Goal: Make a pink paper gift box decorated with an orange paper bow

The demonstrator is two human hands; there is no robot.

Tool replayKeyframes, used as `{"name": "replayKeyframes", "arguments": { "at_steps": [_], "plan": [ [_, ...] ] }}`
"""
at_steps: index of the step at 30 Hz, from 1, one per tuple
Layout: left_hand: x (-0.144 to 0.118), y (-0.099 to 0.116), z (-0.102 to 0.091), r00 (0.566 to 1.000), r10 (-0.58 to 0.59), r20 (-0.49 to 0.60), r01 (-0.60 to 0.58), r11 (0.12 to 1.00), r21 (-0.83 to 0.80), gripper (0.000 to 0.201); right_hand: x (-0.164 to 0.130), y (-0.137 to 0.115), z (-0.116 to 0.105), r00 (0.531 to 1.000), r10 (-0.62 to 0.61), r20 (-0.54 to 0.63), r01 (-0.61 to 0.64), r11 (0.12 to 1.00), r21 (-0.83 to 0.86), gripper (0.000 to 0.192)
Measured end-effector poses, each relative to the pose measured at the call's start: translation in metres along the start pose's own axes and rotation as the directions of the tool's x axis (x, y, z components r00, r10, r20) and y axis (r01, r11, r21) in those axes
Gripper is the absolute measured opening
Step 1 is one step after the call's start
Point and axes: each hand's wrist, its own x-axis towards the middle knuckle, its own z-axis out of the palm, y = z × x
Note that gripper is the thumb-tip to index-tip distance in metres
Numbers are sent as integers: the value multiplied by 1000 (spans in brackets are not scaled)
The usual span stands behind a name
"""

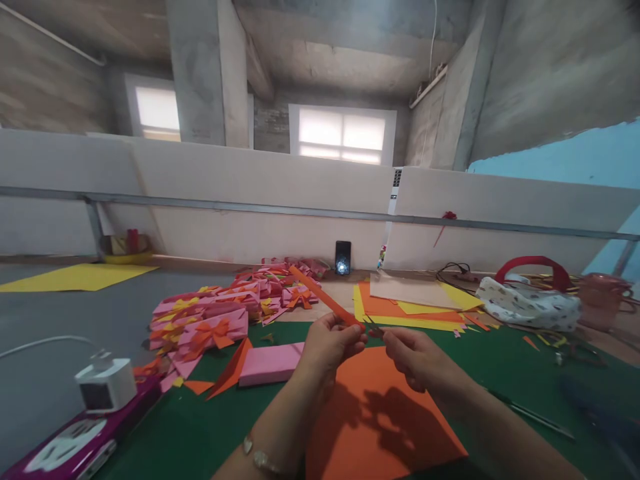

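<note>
Now the left fingers (353, 331) pinch an orange strip (320, 291); the right fingers (400, 341) grip scissors (375, 329). Below both lies orange paper (350, 433).

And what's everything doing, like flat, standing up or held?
Left hand: closed on slanting orange strip
Right hand: closed on small dark tool
Nearest orange sheet: flat
Phone: upright
Pen: lying flat
Red handle: arched up
White charger: on purple power strip
Leftmost yellow sheet: flat
Pink packet: lying flat
</note>
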Motion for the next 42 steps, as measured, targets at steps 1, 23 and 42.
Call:
{"name": "replayKeyframes", "arguments": {
  "at_steps": [1,23,42],
  "plan": [
    [0,1,0,1000,5,1,-5,1000,-2,16,1,0,0,999,-44,8,45,998,-39,43],
    [5,-8,-2,996,68,55,-68,998,3,17,4,7,8,971,-232,-54,201,919,-340,27],
    [6,-9,-3,996,57,72,-57,998,-8,22,2,4,7,969,-241,-62,206,916,-344,29]
  ]
}}
